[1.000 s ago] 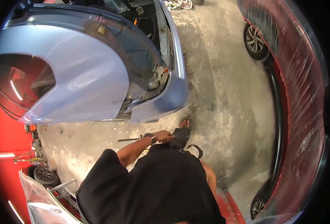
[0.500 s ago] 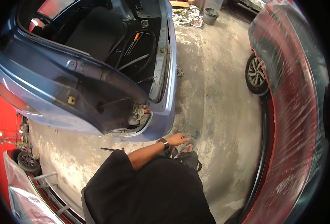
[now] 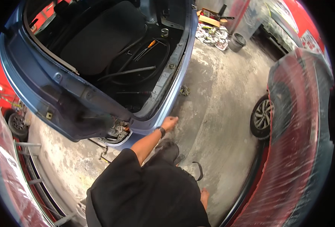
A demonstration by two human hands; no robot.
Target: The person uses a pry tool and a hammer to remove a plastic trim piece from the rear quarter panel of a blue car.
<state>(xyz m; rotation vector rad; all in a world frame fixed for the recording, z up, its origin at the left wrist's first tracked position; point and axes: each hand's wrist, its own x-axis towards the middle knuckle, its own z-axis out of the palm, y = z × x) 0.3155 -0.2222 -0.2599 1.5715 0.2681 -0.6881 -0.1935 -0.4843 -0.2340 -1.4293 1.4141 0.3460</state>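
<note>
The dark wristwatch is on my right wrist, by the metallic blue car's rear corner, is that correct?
Not the right wrist: the head view shows the dark wristwatch on your left wrist, behind your bare left hand, by the metallic blue car's rear corner.

We wear a plain black shirt (image 3: 152,193) | our left sleeve (image 3: 116,172) is short, wide | dark wristband (image 3: 161,131) at left | dark grey legwear (image 3: 166,152) | curved black strap (image 3: 201,171)

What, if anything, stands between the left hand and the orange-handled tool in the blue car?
The metal sill runs between the left hand and the orange-handled tool. Farther in, a black hose curves across the way.
</note>
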